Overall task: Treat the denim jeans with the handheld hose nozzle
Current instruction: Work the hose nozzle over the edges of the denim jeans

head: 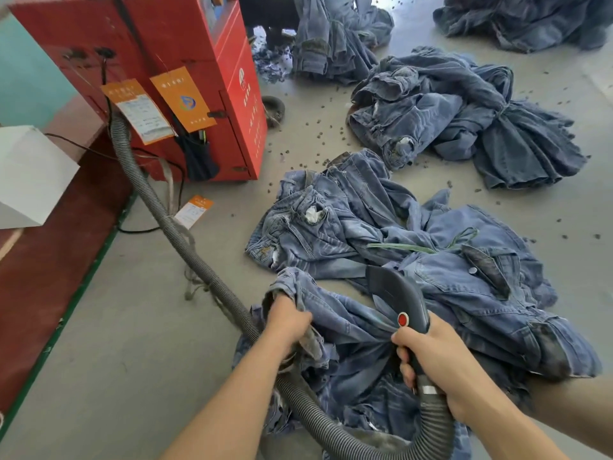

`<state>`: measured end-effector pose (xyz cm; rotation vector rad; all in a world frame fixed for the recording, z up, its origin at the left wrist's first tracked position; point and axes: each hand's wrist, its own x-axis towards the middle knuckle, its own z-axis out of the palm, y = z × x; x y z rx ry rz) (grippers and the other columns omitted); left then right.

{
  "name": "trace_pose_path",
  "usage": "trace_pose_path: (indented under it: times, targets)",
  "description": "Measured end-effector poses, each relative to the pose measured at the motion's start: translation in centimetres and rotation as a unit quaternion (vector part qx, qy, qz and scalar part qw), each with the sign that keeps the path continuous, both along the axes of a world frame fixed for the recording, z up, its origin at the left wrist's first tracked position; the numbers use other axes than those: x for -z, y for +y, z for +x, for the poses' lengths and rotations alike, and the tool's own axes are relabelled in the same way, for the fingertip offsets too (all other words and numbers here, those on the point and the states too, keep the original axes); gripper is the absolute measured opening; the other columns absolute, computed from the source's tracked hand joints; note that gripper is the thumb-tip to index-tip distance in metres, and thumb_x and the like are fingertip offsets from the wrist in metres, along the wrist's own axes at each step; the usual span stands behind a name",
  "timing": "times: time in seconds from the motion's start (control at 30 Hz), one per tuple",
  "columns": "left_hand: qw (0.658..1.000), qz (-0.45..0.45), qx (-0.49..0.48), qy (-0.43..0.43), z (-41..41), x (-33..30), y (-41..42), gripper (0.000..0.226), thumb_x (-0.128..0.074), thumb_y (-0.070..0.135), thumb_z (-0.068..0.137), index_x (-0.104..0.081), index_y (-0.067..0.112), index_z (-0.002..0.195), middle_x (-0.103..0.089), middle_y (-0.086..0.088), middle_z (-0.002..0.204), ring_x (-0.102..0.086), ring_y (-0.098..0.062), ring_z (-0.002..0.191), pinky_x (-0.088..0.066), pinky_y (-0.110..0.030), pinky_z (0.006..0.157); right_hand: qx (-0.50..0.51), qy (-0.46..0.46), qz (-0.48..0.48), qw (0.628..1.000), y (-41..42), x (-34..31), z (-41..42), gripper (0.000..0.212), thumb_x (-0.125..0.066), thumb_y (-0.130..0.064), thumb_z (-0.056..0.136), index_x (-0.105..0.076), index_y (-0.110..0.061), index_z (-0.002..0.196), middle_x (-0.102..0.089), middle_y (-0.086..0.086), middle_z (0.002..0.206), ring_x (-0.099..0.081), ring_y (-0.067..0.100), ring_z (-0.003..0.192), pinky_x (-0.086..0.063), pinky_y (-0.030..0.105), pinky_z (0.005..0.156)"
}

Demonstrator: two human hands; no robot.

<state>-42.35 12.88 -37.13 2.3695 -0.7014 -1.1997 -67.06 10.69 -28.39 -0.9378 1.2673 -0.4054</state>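
Observation:
A pair of blue denim jeans lies crumpled on the grey floor right in front of me. My left hand grips a bunched edge of that denim and lifts it slightly. My right hand grips the handle of the dark grey hose nozzle, which has a red button on top. The nozzle's flat head points away from me, over the jeans. A ribbed grey hose runs from the nozzle, loops under my arms and leads to the red machine.
More jeans lie just beyond the nozzle, with further denim piles at the back right. Small dark pellets are scattered over the floor. A white box sits on a red ledge at the left. Orange tags hang on the machine.

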Motion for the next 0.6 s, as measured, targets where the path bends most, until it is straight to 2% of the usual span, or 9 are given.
trace_pose_path:
  times: [0.07,0.13,0.23,0.33,0.4,0.5,0.6]
  targets:
    - [0.984,-0.027,-0.095,0.145,1.9,0.0,0.2,0.041,-0.064,0.002,0.097,-0.057,0.010,0.137,-0.071,-0.012,0.117,-0.069,-0.032,0.107,-0.056,-0.049,0.100,-0.012,-0.001,0.000,1.000,-0.1,-0.3,0.0,0.017,-0.061,-0.005,0.091,-0.046,-0.013,0.089,-0.052,0.011,0.063,-0.042,0.023,0.045,-0.040,0.030,0.043]
    - [0.967,-0.045,-0.156,0.195,3.1,-0.3,0.6,0.028,-0.062,0.004,0.101,-0.062,0.003,0.129,-0.074,-0.017,0.109,-0.071,-0.036,0.104,-0.055,-0.056,0.100,-0.025,0.002,-0.003,1.000,0.0,-0.6,0.2,0.017,-0.061,-0.006,0.090,-0.046,-0.013,0.090,-0.052,0.010,0.063,-0.043,0.023,0.046,-0.040,0.029,0.043]
    - [0.926,-0.085,-0.223,0.291,3.2,-1.0,1.4,0.033,-0.061,0.022,0.104,-0.062,-0.004,0.125,-0.074,-0.024,0.113,-0.070,-0.039,0.110,-0.055,-0.055,0.100,-0.053,0.007,-0.019,0.998,0.9,-1.0,1.0,0.014,-0.060,-0.009,0.091,-0.046,-0.011,0.090,-0.053,0.010,0.062,-0.045,0.024,0.046,-0.039,0.029,0.042]
    - [0.872,-0.136,-0.245,0.402,2.8,-1.7,1.5,0.036,-0.052,0.033,0.107,-0.065,0.002,0.121,-0.075,-0.023,0.112,-0.074,-0.038,0.103,-0.063,-0.050,0.081,-0.087,0.013,-0.023,0.996,2.0,-1.4,1.7,0.014,-0.059,-0.008,0.087,-0.046,-0.011,0.091,-0.054,0.011,0.061,-0.046,0.025,0.045,-0.039,0.031,0.042]
    - [0.848,-0.158,-0.254,0.437,2.7,-2.0,1.2,0.038,-0.051,0.038,0.106,-0.066,0.004,0.117,-0.077,-0.020,0.104,-0.077,-0.035,0.093,-0.064,-0.048,0.071,-0.104,0.019,-0.030,0.994,2.6,-1.5,1.9,0.014,-0.058,-0.007,0.086,-0.047,-0.012,0.090,-0.053,0.011,0.061,-0.047,0.025,0.044,-0.039,0.030,0.042]
    - [0.823,-0.180,-0.269,0.466,2.7,-2.4,0.4,0.046,-0.049,0.042,0.106,-0.065,0.003,0.126,-0.074,-0.023,0.115,-0.075,-0.037,0.102,-0.064,-0.051,0.075,-0.134,0.055,-0.067,0.987,3.5,-1.8,2.3,0.014,-0.058,-0.007,0.086,-0.047,-0.012,0.092,-0.056,0.008,0.056,-0.050,0.025,0.040,-0.040,0.030,0.043]
    - [0.811,-0.186,-0.280,0.479,2.5,-2.5,-0.7,0.049,-0.042,0.043,0.109,-0.063,0.003,0.128,-0.074,-0.024,0.116,-0.075,-0.039,0.101,-0.064,-0.052,0.073,-0.179,0.119,-0.104,0.971,4.3,-2.3,2.9,0.016,-0.059,-0.021,0.081,-0.049,-0.016,0.093,-0.058,0.002,0.051,-0.054,0.022,0.037,-0.040,0.026,0.043]
